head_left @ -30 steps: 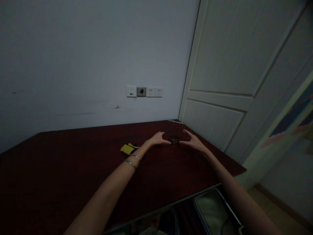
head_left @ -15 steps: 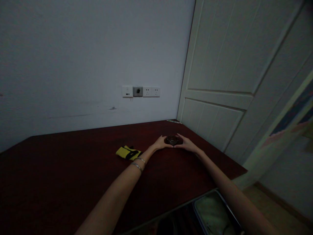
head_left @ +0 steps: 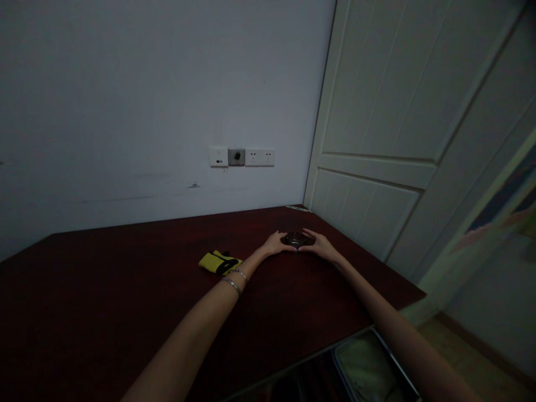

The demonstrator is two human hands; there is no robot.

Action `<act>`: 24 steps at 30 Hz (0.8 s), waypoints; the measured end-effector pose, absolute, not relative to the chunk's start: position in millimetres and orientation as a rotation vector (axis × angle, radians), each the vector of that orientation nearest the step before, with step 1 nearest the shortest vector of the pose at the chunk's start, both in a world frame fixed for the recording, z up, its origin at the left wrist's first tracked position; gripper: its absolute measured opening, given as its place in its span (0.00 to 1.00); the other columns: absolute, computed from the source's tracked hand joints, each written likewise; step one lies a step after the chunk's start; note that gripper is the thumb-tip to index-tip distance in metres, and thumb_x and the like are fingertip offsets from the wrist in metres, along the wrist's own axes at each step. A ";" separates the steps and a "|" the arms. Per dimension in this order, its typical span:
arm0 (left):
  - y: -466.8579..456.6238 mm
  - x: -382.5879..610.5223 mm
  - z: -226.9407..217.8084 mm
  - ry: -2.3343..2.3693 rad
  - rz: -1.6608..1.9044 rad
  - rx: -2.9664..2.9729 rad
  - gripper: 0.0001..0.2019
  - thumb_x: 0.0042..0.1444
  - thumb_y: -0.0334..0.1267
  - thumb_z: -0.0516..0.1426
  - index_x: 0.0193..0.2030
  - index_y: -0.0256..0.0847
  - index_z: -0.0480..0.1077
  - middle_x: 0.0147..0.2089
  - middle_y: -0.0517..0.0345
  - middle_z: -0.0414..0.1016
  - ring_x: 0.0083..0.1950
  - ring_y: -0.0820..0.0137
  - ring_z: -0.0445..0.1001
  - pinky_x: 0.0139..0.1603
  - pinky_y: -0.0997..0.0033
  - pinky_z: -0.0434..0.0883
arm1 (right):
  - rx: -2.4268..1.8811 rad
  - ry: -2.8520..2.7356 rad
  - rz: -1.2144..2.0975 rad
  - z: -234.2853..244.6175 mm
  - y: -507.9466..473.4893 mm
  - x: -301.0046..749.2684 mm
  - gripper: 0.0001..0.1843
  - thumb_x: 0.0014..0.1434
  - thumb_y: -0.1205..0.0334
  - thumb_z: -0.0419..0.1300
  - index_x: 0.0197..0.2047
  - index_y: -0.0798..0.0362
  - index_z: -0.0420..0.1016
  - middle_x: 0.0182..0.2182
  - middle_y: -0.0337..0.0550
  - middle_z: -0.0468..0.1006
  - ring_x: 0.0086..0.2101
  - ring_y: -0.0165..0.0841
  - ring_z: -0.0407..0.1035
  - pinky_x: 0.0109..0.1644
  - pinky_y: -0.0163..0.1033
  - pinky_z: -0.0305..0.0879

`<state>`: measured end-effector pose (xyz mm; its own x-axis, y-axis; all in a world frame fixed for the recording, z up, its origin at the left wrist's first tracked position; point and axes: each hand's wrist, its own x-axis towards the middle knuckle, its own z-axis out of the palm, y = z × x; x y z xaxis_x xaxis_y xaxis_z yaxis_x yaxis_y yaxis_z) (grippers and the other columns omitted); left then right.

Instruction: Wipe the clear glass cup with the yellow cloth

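Note:
On the far right part of the dark red table, a dark, shiny round dish (head_left: 296,240), perhaps of glass, rests between my two hands. My left hand (head_left: 275,244) curls round its left side, thumb along the near edge. From the right, my right hand (head_left: 320,245) grips it the same way, and the thumbs nearly meet in front. Left of my left forearm lies a folded yellow and black cloth item (head_left: 218,262), its right end close to the wrist. The dish's sides are partly covered by my fingers.
The dark red table (head_left: 125,279) runs up to a pale wall with sockets (head_left: 259,157). A white panelled door (head_left: 368,139) borders the table on the right. At the near edge is an open-topped container (head_left: 301,379) holding a pale, blue-rimmed item (head_left: 364,363). A thin strip (head_left: 298,209) lies in the far corner.
Both hands stay round the dish, which keeps its place on the table. The view has shifted very slightly; nothing else visibly differs.

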<state>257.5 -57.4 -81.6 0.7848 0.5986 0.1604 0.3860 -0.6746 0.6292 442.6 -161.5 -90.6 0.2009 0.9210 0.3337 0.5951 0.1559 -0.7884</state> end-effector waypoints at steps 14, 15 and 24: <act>-31.1 96.9 -5.4 0.800 0.630 2.489 0.38 0.40 0.51 0.66 0.59 0.40 0.67 0.64 0.47 0.63 0.70 0.53 0.52 0.67 0.56 0.53 | -1.262 -1.520 0.390 -37.9 -116.5 297.0 0.48 0.37 0.59 0.73 0.61 0.57 0.63 0.55 0.55 0.72 0.56 0.45 0.66 0.62 0.50 0.60; -29.5 77.0 -2.5 0.823 0.640 2.491 0.37 0.40 0.50 0.66 0.59 0.40 0.67 0.64 0.47 0.64 0.70 0.54 0.52 0.67 0.56 0.53 | -1.234 -1.535 0.398 -36.2 -111.0 278.7 0.47 0.37 0.58 0.73 0.61 0.56 0.64 0.55 0.54 0.72 0.56 0.45 0.66 0.62 0.50 0.61; -24.2 -115.2 10.5 1.154 0.589 2.507 0.39 0.40 0.53 0.65 0.60 0.43 0.66 0.65 0.49 0.62 0.70 0.53 0.52 0.68 0.54 0.51 | -1.039 -1.648 0.520 -33.3 -68.8 99.1 0.46 0.37 0.55 0.73 0.60 0.56 0.65 0.55 0.54 0.73 0.55 0.44 0.67 0.60 0.48 0.63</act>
